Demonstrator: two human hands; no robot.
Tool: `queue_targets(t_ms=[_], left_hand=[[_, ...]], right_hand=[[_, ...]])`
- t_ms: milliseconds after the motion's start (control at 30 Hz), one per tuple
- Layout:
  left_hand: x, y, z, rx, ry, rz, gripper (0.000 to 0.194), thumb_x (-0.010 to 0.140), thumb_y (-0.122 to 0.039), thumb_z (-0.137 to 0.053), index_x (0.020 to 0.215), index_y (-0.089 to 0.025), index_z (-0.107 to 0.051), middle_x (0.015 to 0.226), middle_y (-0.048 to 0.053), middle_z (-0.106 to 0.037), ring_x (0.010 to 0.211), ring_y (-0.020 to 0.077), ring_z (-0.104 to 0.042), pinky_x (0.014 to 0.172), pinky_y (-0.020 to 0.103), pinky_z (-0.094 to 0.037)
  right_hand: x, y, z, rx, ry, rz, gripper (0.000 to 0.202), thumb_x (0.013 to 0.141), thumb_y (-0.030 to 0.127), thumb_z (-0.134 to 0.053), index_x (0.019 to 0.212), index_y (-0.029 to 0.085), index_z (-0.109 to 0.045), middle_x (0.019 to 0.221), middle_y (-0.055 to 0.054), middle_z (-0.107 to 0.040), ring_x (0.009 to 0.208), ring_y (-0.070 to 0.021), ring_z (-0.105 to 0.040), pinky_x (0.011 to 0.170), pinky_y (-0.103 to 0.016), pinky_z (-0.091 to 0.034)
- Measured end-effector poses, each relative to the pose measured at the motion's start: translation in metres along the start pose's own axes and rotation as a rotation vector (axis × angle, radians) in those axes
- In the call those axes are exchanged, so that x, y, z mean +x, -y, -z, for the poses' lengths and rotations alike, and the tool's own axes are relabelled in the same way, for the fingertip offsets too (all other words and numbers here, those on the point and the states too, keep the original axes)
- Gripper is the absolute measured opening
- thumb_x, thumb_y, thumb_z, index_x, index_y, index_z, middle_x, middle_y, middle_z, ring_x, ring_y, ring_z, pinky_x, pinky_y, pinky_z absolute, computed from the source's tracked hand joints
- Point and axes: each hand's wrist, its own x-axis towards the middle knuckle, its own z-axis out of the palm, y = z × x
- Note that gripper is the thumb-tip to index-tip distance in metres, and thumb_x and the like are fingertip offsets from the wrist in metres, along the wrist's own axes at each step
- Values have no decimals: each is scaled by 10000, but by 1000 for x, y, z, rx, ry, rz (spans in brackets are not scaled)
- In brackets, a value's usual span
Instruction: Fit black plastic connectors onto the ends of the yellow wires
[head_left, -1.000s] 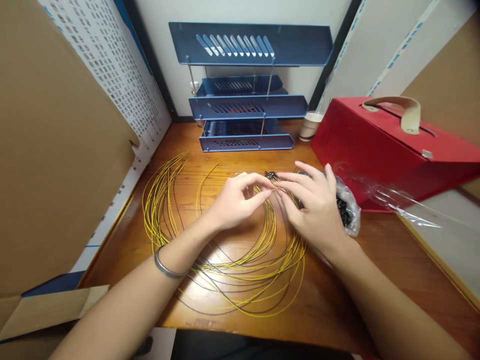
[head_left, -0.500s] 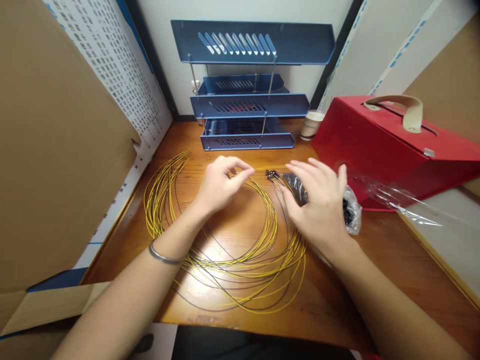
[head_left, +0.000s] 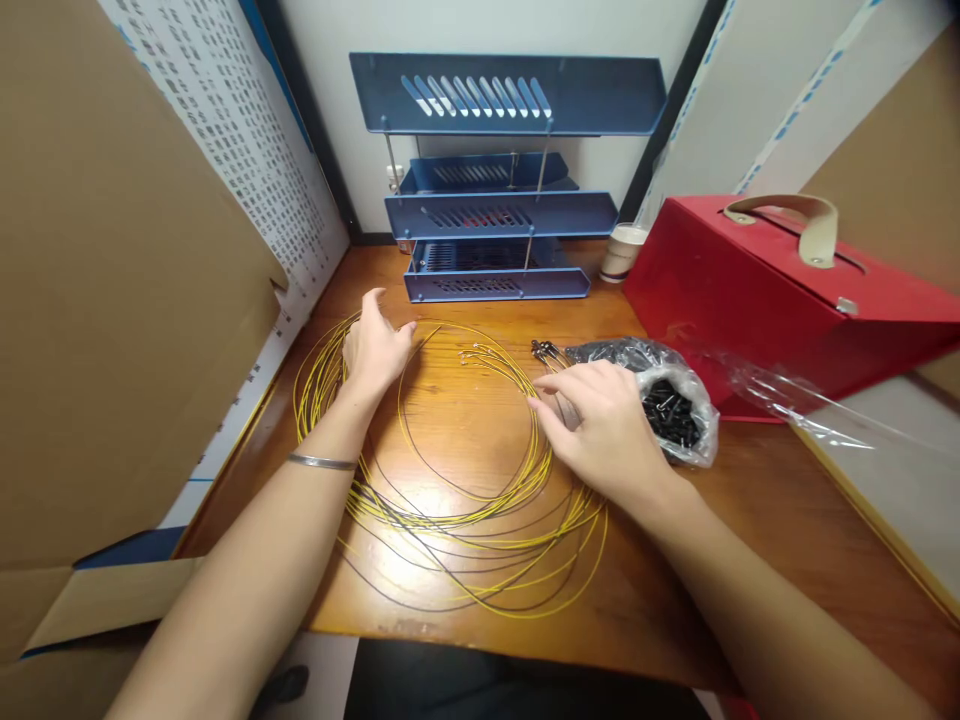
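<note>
Wires (head_left: 480,519), yellow and dark, are laid in loose, overlapping loops across the middle of the wooden bench (head_left: 465,430). The left hand (head_left: 373,345) is held at the upper end of the left-hand bundle, by which it is partly backed; its grip is seen parted, with a gap left between thumb and forefinger, while the other fingers are hidden. A metal bangle (head_left: 322,461) is worn on the left wrist. The right hand (head_left: 600,425) is placed at the right side of the loops, with thumb and forefinger brought close together beside the yellow strands; whether a strand is pinched in that grip cannot be told. Just beyond its fingers, a cluster of black-tipped ends (head_left: 550,350) is gathered. A clear plastic bag (head_left: 705,440), filled with small black pieces (head_left: 670,412), is set to the right of that cluster, near the red box (head_left: 735,290). Farther back, a blue tray rack (head_left: 502,215) is stood, and a paper cup (head_left: 621,255) is placed between rack and box.
</note>
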Motion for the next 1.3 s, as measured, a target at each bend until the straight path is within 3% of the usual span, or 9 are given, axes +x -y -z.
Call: queue_targets(t_ms=[100, 233, 367, 467, 600, 667, 1033, 1200, 1300], left_hand=[[-5, -6, 2, 70, -36, 21, 402, 851, -430, -647, 1200, -229, -655, 918, 106, -760, 968, 351, -699, 862, 446, -510], [-5, -7, -1, -101, 59, -173, 184, 874, -319, -627, 999, -213, -709, 1075, 81, -774, 1033, 272, -716, 969, 394, -516], [-3, 1, -8, -198, 206, -280, 628, 860, -231, -634, 1467, -212, -473, 1283, 109, -715, 1186, 248, -674, 1060, 378, -478], [-1, 5, -8, -65, 235, -234, 835, 855, -241, -643, 1597, -252, -260, 1299, 105, -709, 1214, 292, -651, 1074, 436, -452], [0, 5, -3, 136, 207, -192, 437, 860, -328, -628, 1277, -201, -666, 1203, 126, -742, 1143, 335, -653, 986, 450, -496], [-1, 3, -2, 213, 200, -183, 314, 856, -386, -626, 1069, -193, -753, 1118, 150, -753, 1088, 358, -657, 936, 470, -514], [-6, 1, -4, 290, 260, -172, 252, 914, -378, -562, 889, -192, -731, 1097, 168, -711, 1050, 345, -650, 918, 438, -502], [-11, -17, 11, 5, 132, -221, 176, 922, -311, -559, 957, -183, -675, 997, 107, -736, 921, 268, -650, 862, 383, -485], [-23, -36, 23, -358, 207, -393, 155, 892, -318, -621, 898, -172, -671, 884, 48, -729, 762, 178, -623, 746, 298, -474]], right_hand=[[-1, 3, 0, 17, 26, -7, 106, 918, 264, -643, 929, 185, -712, 851, -59, -721, 827, -243, -591, 806, -404, -392], [-2, 8, 0, 55, 130, -5, 117, 926, 274, -635, 906, 196, -720, 832, -48, -730, 850, -244, -602, 851, -417, -369], [-3, 13, 0, 76, 197, 8, 124, 935, 277, -628, 881, 192, -701, 858, -42, -740, 884, -244, -610, 879, -428, -355], [-3, 14, 0, 81, 218, 3, 117, 928, 277, -637, 881, 189, -700, 861, -41, -740, 881, -244, -612, 860, -419, -360], [-3, 14, 1, 98, 250, 10, 119, 932, 281, -645, 896, 186, -707, 870, -33, -741, 884, -239, -612, 884, -426, -359], [-3, 14, 2, 106, 260, 14, 122, 937, 280, -645, 896, 185, -708, 869, -29, -740, 886, -236, -614, 905, -433, -354], [-3, 11, 0, 138, 261, -33, 112, 936, 270, -630, 897, 198, -706, 887, -42, -749, 895, -237, -629, 893, -430, -366], [-1, 17, 1, 364, 203, -175, 115, 920, 253, -627, 896, 202, -727, 871, -34, -750, 831, -213, -635, 829, -404, -432], [2, 21, 1, 657, 128, -429, 152, 896, 301, -647, 932, 187, -743, 829, -38, -734, 713, -179, -611, 698, -351, -468]])
